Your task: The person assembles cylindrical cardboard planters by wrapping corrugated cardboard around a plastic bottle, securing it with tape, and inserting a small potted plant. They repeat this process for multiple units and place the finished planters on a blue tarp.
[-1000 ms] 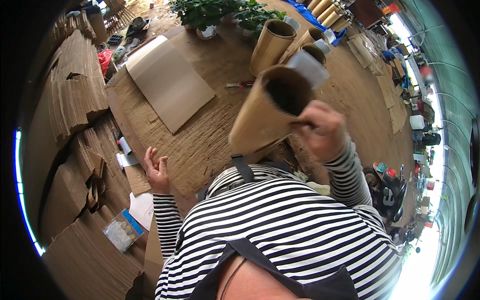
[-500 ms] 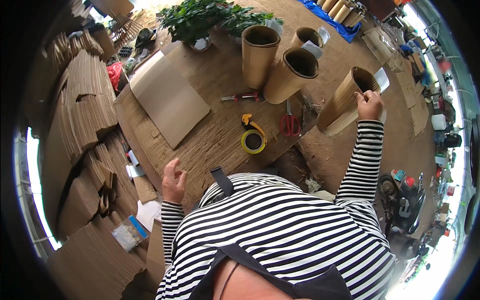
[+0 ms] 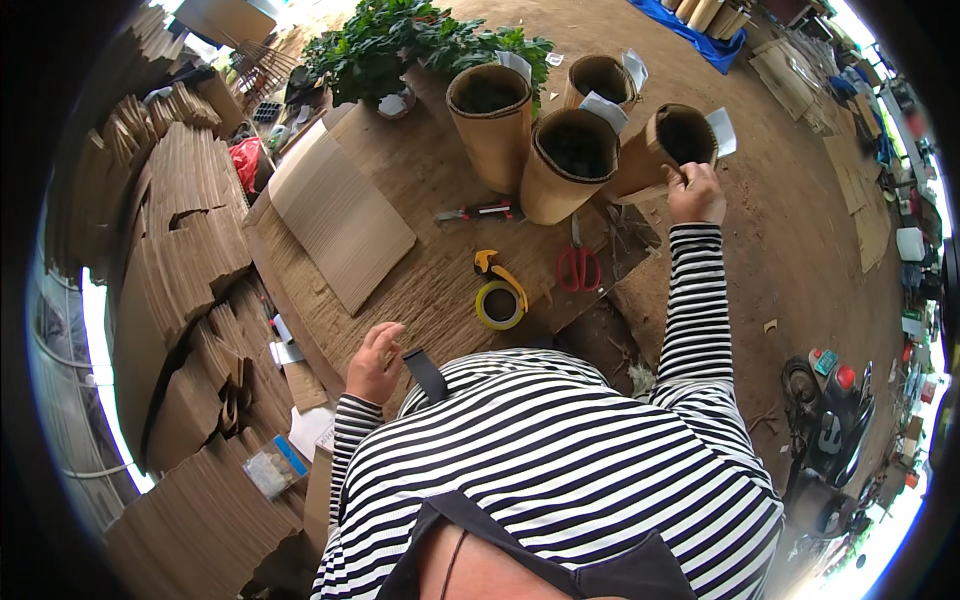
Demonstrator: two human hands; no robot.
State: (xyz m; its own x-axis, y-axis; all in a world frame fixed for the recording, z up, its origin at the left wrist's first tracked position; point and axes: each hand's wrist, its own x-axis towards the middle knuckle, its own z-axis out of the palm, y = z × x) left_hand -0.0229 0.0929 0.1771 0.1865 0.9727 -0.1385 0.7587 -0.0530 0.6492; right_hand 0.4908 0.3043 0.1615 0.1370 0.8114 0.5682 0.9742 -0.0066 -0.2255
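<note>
"The cardboard tube [image 3: 638, 168] is now standing close by the three other tubes [image 3: 558, 192]; half a second ago it was standing well apart, out to the right."

"What is holding it?"

"The right hand [image 3: 698, 193]: its fingers are pinching the near side of the rim. The left hand [image 3: 374, 364] is holding nothing; its fingers are hanging loosely curled and slightly parted above the worktop [image 3: 425, 290], toward its near edge."

"So where is that tube standing?"

"By the worktop's right edge. I'm not managing to tell whether its foot is resting on the board or touching the front tube."

"How far along are things looking?"

"Four tubes are standing rolled, each showing a white slip [image 3: 721, 131] at its rim, so I'm judging the forming of these four as done. The placing is seeming nearly finished, the fingers not yet letting go."

"And what is remaining?"

"One cardboard sheet [image 3: 345, 220] is lying unrolled along the left edge. Leafy plants [image 3: 375, 50] are standing near the far edge, outside any tube. The tape roll [image 3: 483, 309], the scissors [image 3: 566, 270] and the cutter [image 3: 490, 211] are lying unused."
</note>
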